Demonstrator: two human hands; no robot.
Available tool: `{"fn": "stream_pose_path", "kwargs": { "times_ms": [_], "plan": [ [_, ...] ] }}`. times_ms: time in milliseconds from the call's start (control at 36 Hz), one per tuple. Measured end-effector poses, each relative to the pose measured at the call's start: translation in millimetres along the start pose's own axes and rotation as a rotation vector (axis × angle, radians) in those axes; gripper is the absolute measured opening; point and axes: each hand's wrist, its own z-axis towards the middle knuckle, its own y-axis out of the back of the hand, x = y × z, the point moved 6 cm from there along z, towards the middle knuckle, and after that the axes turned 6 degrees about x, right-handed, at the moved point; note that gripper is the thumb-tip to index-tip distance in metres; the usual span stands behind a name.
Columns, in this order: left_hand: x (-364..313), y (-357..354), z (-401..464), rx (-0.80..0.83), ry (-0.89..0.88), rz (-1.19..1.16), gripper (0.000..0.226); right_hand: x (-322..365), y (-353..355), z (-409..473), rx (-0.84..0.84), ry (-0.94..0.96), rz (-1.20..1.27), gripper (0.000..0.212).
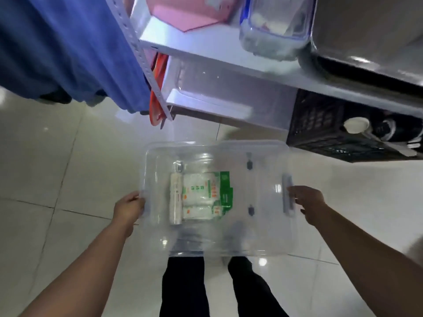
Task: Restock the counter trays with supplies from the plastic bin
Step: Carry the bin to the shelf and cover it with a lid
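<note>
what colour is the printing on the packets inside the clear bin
Mostly green, with small orange marks, on white packets in the clear bin. The head view shows it, slightly blurred.

Shelf (pixel 229 62) close above bin (pixel 263 225)
</note>
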Motion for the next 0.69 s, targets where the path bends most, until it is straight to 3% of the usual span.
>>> {"fn": "stream_pose_path", "kwargs": {
  "times_ms": [306,583,694],
  "plan": [
    [-2,-49,175,-0.03,-0.085,0.145,0.036,-36,-72,151,0.054,-0.027,-0.044,0.011],
    [-27,-93,265,-0.1,-0.294,0.219,0.032,-16,-110,261,-0.052,0.247,-0.104,0.009],
    [-43,-99,279,-0.052,-0.314,0.242,0.037,-4,-117,291,-0.057,0.332,-0.13,0.008]
  ]
}}
